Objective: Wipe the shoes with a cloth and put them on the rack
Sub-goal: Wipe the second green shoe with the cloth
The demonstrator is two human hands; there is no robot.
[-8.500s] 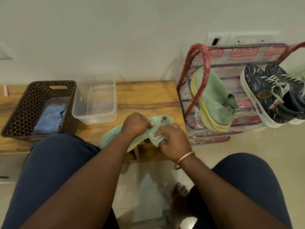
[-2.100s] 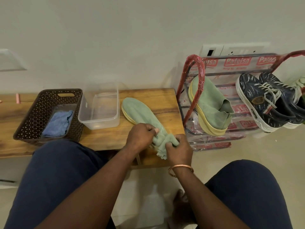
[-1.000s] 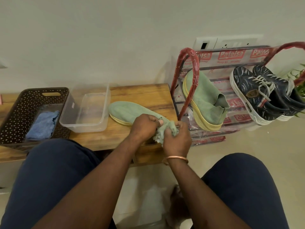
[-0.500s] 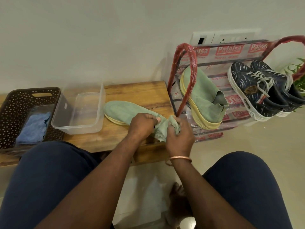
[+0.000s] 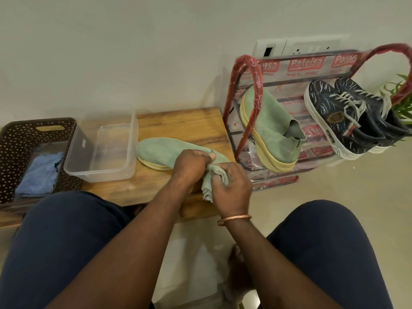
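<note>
Shoe (image 5: 160, 152) lies on the surface (image 5: 178, 121); the left hand (image 5: 189, 166) grips its heel end, the right hand (image 5: 231, 190) clutches a cloth (image 5: 208, 186) against it.

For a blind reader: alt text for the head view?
A person's left hand holds a green shoe on a wooden bench; the right hand grips a green cloth at its heel. The matching shoe sits on the red rack.

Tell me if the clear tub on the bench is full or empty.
Empty of objects: the clear tub shows only its bare base and the bench through it. Any water: cannot tell.
</note>
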